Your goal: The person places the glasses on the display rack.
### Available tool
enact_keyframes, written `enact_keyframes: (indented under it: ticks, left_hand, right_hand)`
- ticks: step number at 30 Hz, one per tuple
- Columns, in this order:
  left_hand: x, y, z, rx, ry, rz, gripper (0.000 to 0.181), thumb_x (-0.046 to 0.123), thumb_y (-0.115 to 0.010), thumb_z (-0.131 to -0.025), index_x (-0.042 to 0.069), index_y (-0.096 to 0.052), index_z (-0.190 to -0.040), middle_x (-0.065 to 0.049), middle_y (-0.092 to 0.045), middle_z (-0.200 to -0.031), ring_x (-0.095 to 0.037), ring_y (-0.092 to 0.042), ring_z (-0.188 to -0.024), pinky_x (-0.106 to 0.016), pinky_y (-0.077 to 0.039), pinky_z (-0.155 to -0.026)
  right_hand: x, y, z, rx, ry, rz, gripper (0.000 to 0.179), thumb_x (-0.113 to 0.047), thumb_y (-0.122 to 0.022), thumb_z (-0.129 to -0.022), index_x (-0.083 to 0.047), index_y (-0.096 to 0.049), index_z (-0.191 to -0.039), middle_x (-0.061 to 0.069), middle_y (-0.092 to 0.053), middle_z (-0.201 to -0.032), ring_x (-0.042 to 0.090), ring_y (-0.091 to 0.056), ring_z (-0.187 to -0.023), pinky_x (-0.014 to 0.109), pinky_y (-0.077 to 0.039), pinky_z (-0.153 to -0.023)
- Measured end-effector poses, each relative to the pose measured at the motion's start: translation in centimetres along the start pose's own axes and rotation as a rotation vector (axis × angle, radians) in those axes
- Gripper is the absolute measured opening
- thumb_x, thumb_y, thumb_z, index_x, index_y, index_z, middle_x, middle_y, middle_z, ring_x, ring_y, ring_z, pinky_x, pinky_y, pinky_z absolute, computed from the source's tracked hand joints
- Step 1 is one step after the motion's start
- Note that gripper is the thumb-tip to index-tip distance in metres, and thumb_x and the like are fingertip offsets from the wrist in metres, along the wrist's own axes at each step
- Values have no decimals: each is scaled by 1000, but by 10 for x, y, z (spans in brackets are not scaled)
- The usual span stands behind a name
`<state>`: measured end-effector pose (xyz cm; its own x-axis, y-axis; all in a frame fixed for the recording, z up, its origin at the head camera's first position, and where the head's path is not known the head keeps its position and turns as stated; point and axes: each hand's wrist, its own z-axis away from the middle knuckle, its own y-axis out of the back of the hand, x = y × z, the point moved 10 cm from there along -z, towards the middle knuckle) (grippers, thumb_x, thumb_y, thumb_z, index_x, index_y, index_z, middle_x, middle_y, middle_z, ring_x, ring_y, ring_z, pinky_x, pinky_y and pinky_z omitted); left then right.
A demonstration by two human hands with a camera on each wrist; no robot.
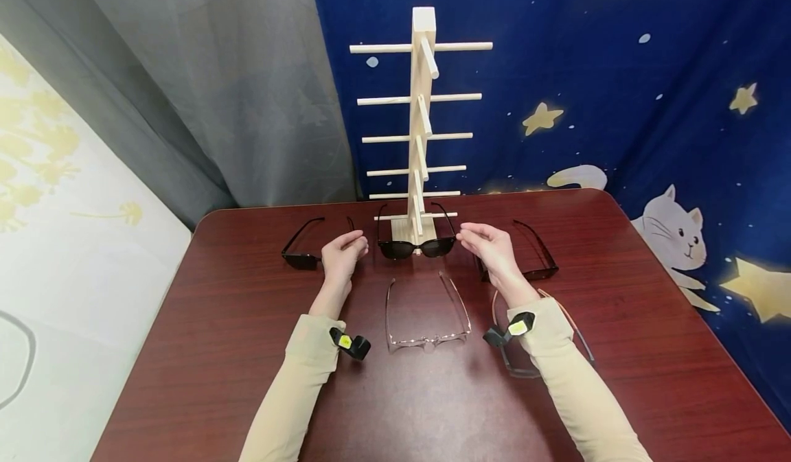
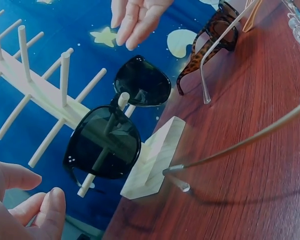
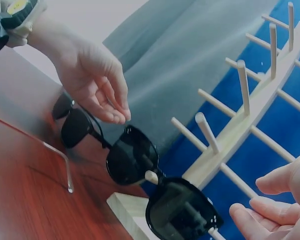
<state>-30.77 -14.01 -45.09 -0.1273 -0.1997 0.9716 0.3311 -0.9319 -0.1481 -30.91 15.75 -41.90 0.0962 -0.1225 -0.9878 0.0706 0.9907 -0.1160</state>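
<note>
Black sunglasses [image 1: 417, 248] hang on the lowest pegs of a wooden display stand [image 1: 423, 125], their bridge over the front peg. To their left is my left hand [image 1: 341, 259], fingers loosely bent with nothing in them; in the left wrist view a gap shows between its fingertips and the lens. My right hand [image 1: 491, 250] is close to the other end of the frame, its thumb and fingers near the hinge. The right wrist view shows this right hand [image 3: 274, 205] holding nothing, slightly apart from the lens corner.
Dark sunglasses [image 1: 301, 261] lie at the left, partly behind my left hand. Clear glasses with thin metal frames [image 1: 429, 340] lie in front of the stand. At the right are tortoiseshell sunglasses [image 2: 209, 45] and another pair [image 1: 522, 371] under my right forearm. Curtains hang behind the table [image 1: 216, 352].
</note>
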Motion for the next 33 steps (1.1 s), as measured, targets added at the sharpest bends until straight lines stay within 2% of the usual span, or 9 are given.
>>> enact_keyframes:
  ticks: [9, 13, 16, 20, 26, 31, 33]
  left_hand:
    - [7, 14, 4, -7, -32, 9, 28, -7, -61, -85, -13, -61, -112, 1, -66, -74, -9, -65, -66, -24, -56, -70]
    - [8, 22, 5, -11, -36, 14, 29, -6, -61, -86, -14, -59, -114, -2, -68, -78, -6, -64, -65, -23, -56, -71]
    - [9, 30, 5, -1, -44, 9, 28, -7, -60, -86, -13, -60, -113, -2, -69, -78, -5, -64, -64, -22, -56, -69]
    - [11, 41, 6, 17, -54, -5, 26, -7, -60, -86, -11, -61, -112, 4, -67, -73, -6, -65, -65, -20, -55, -68]
    - [14, 60, 8, 42, -59, -15, 27, -6, -61, -85, -10, -62, -112, 4, -68, -74, -5, -65, -66, -20, -55, -69]
    - [14, 74, 8, 59, -67, -39, 28, -5, -60, -86, -11, -60, -114, 11, -65, -69, -4, -64, -66, -21, -55, -71]
    - [13, 80, 8, 67, -69, -47, 29, -5, -60, -86, -12, -60, -114, 9, -66, -71, -6, -65, -67, -21, -55, -71]
  right_hand:
    - [-8, -17, 17, -61, 52, -21, 33, 2, -61, -88, 16, -54, -117, -3, -68, -78, 7, -66, -80, 22, -53, -80]
    - [-12, -27, 26, -88, 70, -19, 31, 2, -61, -88, 15, -55, -116, -3, -68, -81, 9, -66, -82, 23, -54, -80]
    - [-15, -36, 32, -113, 81, -22, 33, 3, -61, -88, 17, -54, -117, 0, -68, -83, 10, -67, -84, 25, -53, -82]
    - [-18, -48, 38, -146, 88, -30, 34, 4, -59, -88, 18, -52, -118, 2, -69, -85, 11, -67, -85, 24, -53, -82]
    - [-16, -66, 46, -190, 78, -29, 33, 5, -60, -87, 18, -53, -117, 5, -70, -88, 10, -67, -85, 22, -54, -79]
    - [-15, -81, 51, -228, 95, -7, 31, 5, -59, -87, 17, -55, -116, 7, -70, -90, 8, -66, -84, 22, -53, -79]
    - [-15, -87, 53, -240, 104, -3, 31, 6, -59, -86, 17, -55, -115, 7, -70, -90, 6, -65, -83, 22, -53, -79]
